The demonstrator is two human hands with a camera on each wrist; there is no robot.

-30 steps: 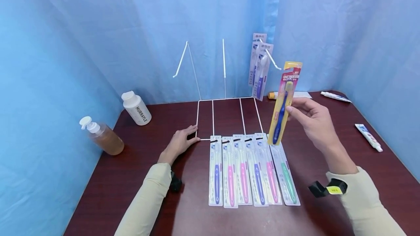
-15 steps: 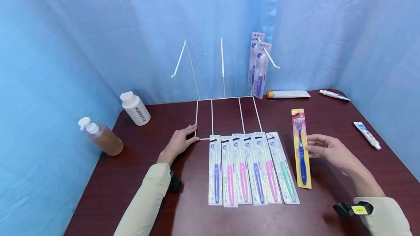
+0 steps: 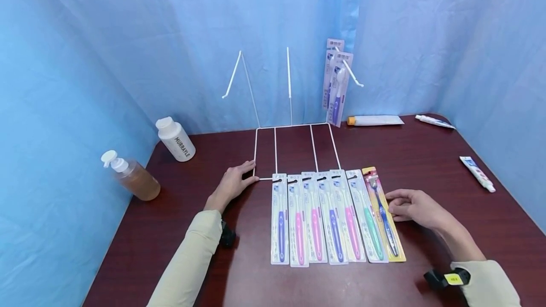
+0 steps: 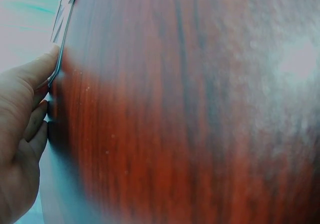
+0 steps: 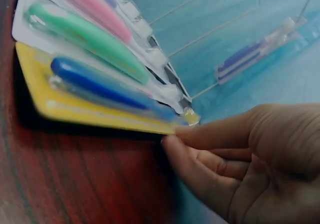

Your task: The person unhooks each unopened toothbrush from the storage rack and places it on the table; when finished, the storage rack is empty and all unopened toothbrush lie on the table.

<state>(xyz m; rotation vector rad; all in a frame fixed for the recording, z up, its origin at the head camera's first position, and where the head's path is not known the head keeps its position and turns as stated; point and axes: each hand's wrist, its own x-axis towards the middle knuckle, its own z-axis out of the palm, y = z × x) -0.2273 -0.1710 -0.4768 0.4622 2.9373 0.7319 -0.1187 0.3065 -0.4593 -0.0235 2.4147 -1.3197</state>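
Observation:
At the right end of a row of packaged toothbrushes, a yellow toothbrush pack (image 3: 386, 217) with a blue brush lies beside the pack with the green handle (image 3: 371, 224). My right hand (image 3: 415, 210) pinches its right edge between thumb and fingers, seen close up at the yellow pack (image 5: 107, 106) in the right wrist view. My left hand (image 3: 232, 185) rests at the front left corner of a white wire rack (image 3: 292, 126), fingers fairly straight and thumb at the front wire. In the left wrist view the thumb (image 4: 42, 66) touches the wire.
Two toothbrush packs (image 3: 339, 89) hang on the rack's right hook; its left hook (image 3: 232, 75) and middle hook (image 3: 289, 72) are bare. A pump bottle (image 3: 138, 181) and white bottle (image 3: 177, 141) stand left. Several tubes, including a yellow-capped tube (image 3: 375, 121), lie at back and right.
My right hand has brought the yellow toothbrush pack down from near the right hook, then leftward against the end of the row. The left hand has stayed at the rack corner.

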